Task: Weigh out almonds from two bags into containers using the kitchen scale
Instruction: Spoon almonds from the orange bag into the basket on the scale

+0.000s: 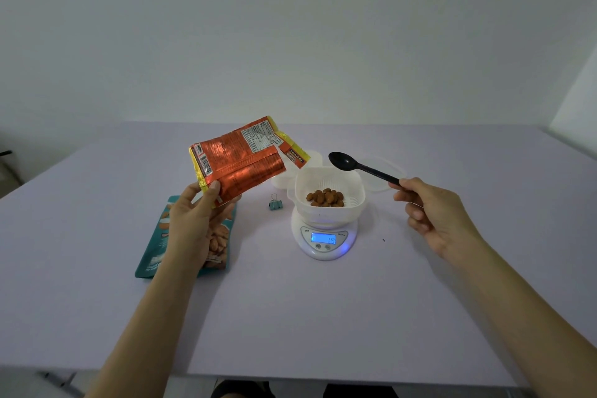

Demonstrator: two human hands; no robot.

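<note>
On the lilac table (323,317), centre: one kitchen scale (324,237), lit display reading 19, carrying a white slotted bowl (355,186) with a small heap of almonds (325,198) on its floor. Item: orange foil bag (242,161), raised and tilted, one lower corner pinched between thumb and fingers of the left hand (193,223); its far end reaches toward the bowl's left rim, above it and apparently clear of it. Item: black spoon (358,166), handle gripped by the right hand (433,210), its scoop seemingly empty and hovering over the bowl's rear right edge. Item: teal almond bag (151,255), lying flat beneath the left forearm, untouched. Sundries: binder clip (275,202) just left of the scale; a pale container (281,181) behind the bowl, partly hidden; a clear lid (384,171) beyond the spoon. Step in hand, by judgement: topping up the first portion from the orange bag. Handling note: tip the bag gently, or draw nuts out with the spoon a few at a time; watch the display; keep bag and spoon off the bowl so the reading stays true.
</note>
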